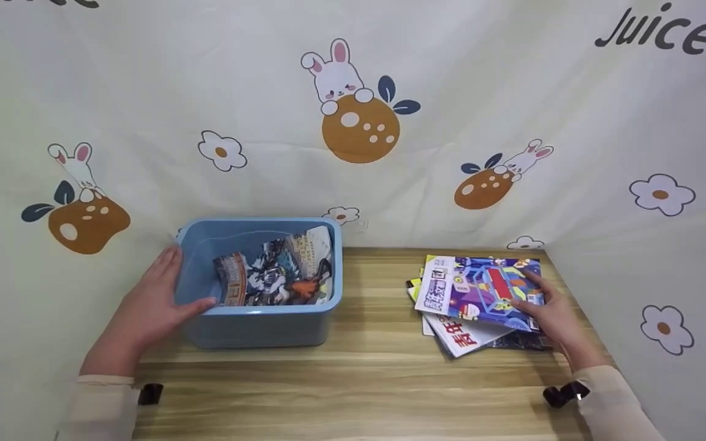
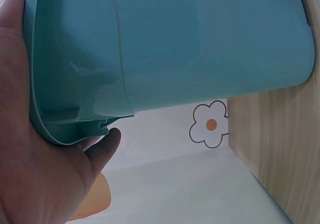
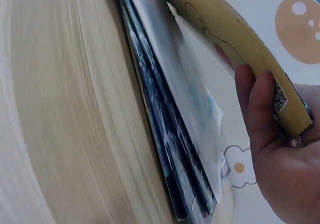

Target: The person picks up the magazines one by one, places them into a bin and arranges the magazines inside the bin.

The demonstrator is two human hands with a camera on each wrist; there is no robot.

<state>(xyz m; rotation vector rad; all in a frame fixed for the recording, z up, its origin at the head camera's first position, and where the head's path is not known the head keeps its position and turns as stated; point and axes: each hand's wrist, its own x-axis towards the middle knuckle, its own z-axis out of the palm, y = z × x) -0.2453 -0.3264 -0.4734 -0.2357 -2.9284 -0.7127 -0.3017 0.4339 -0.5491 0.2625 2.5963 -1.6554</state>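
Observation:
A blue plastic bin (image 1: 255, 327) stands on the left of the table, with magazines (image 1: 279, 278) leaning inside it. My left hand (image 1: 151, 306) grips its left rim at the near corner, thumb over the front edge; in the left wrist view the fingers (image 2: 107, 146) reach around the rim by a small clip-like ledge. To the right, my right hand (image 1: 552, 312) holds the right edge of a purple illustrated magazine (image 1: 469, 288). Its yellowish back cover (image 3: 250, 43) shows in the right wrist view, bent and raised off the pile, with fingers beneath it.
Several more magazines (image 1: 466, 334) lie stacked askew under the purple one, a white cover with red lettering uppermost. The wood-grain table (image 1: 353, 392) meets a pale printed cloth (image 1: 255, 92) at the back and both sides.

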